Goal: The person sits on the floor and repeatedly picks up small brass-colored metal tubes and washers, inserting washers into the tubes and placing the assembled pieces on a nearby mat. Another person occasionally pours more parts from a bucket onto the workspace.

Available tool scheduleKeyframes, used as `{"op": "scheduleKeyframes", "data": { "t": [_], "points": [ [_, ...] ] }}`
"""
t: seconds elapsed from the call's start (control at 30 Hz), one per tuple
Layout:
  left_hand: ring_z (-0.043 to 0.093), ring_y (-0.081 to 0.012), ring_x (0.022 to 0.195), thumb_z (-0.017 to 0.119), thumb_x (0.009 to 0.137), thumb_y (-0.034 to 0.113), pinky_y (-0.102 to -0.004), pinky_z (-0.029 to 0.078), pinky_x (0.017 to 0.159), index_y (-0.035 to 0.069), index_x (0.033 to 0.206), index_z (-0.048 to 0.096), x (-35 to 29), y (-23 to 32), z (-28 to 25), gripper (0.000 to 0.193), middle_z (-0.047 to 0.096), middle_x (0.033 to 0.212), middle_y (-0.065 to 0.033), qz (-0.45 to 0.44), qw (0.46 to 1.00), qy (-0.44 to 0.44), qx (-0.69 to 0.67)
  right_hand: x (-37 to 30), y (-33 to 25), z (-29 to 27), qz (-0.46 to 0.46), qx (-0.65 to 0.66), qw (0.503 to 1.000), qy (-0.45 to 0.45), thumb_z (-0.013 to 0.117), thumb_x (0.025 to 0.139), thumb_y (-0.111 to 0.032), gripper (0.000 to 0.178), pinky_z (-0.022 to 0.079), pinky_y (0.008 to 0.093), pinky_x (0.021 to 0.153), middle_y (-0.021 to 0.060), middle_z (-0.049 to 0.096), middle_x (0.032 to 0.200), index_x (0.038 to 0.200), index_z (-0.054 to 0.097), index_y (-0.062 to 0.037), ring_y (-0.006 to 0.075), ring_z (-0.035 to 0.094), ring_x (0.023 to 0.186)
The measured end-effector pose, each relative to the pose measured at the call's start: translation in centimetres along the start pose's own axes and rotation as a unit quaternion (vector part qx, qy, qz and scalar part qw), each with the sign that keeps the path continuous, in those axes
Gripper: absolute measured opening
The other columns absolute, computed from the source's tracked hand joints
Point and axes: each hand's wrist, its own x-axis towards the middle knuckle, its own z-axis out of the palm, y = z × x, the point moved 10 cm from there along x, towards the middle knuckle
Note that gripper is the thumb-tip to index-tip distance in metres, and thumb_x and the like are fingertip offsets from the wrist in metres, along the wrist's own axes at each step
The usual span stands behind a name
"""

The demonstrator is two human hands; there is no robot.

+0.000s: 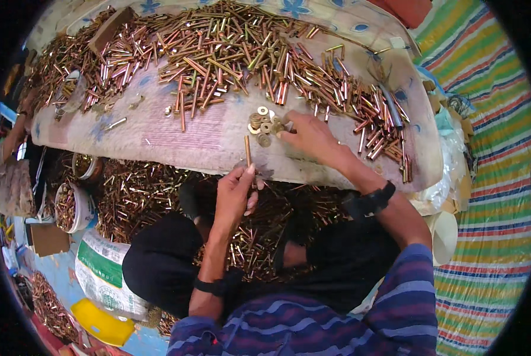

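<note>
My left hand (235, 191) is closed round the lower end of a slim brass-coloured metal rod (247, 151), which points upward just past the near edge of the padded table. My right hand (310, 137) reaches over the cloth, its thumb and forefinger pinched at the right side of a small pile of washers (265, 140). A washer (278, 127) shows at those fingertips. One paler washer (262, 110) lies flat at the back of the pile. Beyond both hands spreads a large heap of similar metal rods (218, 59).
The stained cloth-covered table (176, 139) bears a wooden block (110, 29) and a clear cup (69, 92). More rods (140, 193) fill the space below its near edge. At left stand a white bucket (86, 207) and a sack (105, 270); a yellow piece (102, 321) lies near them. Striped sheeting (485, 178) covers the right.
</note>
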Motion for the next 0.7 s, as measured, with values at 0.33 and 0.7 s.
{"op": "scheduleKeyframes", "data": {
  "t": [0.33, 0.7],
  "points": [
    [0.046, -0.0057, 0.048, 0.063, 0.101, 0.027, -0.0226, 0.034, 0.038, 0.005, 0.1, 0.064, 0.1, -0.2, 0.1, 0.022, 0.061, 0.077, 0.0003, 0.008, 0.998, -0.017, 0.066, -0.7, 0.0, -0.3, -0.007, 0.004, 1.0, 0.018, 0.07, 0.089, -0.027, 0.032, 0.049, 0.0501, 0.072, 0.0264, 0.066, 0.085, 0.094, 0.063, 0.0043, 0.0433, 0.064, 0.081],
    [0.05, -0.0056, 0.051, 0.066, 0.099, 0.024, -0.0238, 0.037, 0.043, 0.004, 0.111, 0.071, -0.1, -0.3, 1.9, 0.024, 0.058, 0.067, 0.0027, 0.045, 0.975, -0.04, 0.216, -4.5, -0.1, -1.6, 0.081, 0.319, 0.942, -0.07, 0.068, 0.095, -0.021, 0.025, 0.051, 0.0297, 0.056, 0.008, 0.069, 0.077, 0.103, 0.072, 0.002, 0.012, 0.066, 0.065]
  ]
}}
